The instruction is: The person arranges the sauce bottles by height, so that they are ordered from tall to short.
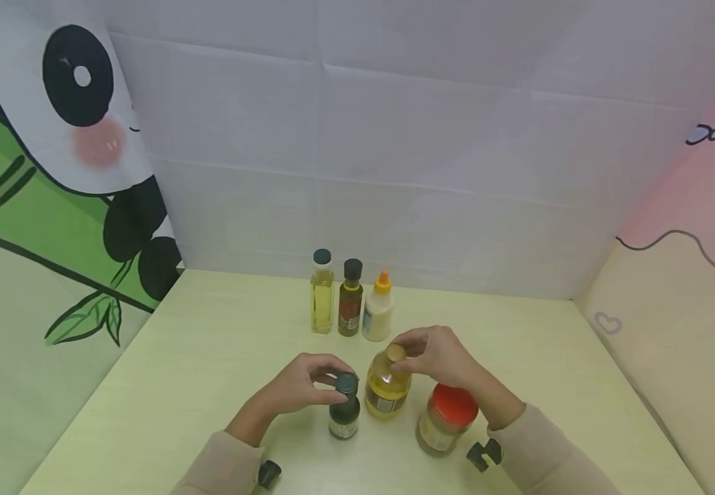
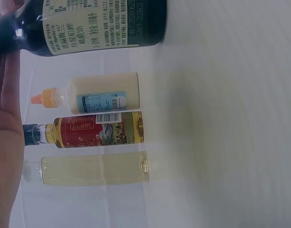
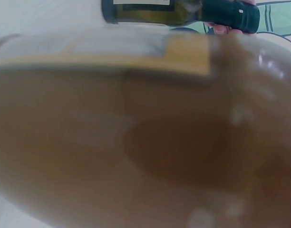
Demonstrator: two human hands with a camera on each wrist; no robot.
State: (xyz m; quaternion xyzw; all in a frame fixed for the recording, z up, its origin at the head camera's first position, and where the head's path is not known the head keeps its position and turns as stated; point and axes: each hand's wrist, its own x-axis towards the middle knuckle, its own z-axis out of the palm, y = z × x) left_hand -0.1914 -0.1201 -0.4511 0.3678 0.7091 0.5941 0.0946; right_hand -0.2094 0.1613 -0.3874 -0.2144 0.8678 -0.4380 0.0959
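My left hand (image 1: 302,385) holds a small dark green glass bottle (image 1: 344,416) by its neck, just under the dark cap. The bottle stands upright at the front middle of the table. In the left wrist view the same bottle (image 2: 88,26) shows a pale printed label. To the right, my right hand (image 1: 441,359) pinches the gold cap of a rounder bottle of yellow oil (image 1: 387,392). Below my right wrist stands a jar with a red lid (image 1: 453,405); its brown side (image 3: 136,156) fills most of the right wrist view and hides the oil bottle there.
Behind stand, in a row, a tall clear bottle of pale oil (image 1: 322,302), a red-labelled bottle with a black cap (image 1: 350,306) and a cream squeeze bottle with an orange tip (image 1: 378,313). The pale table (image 1: 209,330) meets a white back sheet and printed side walls.
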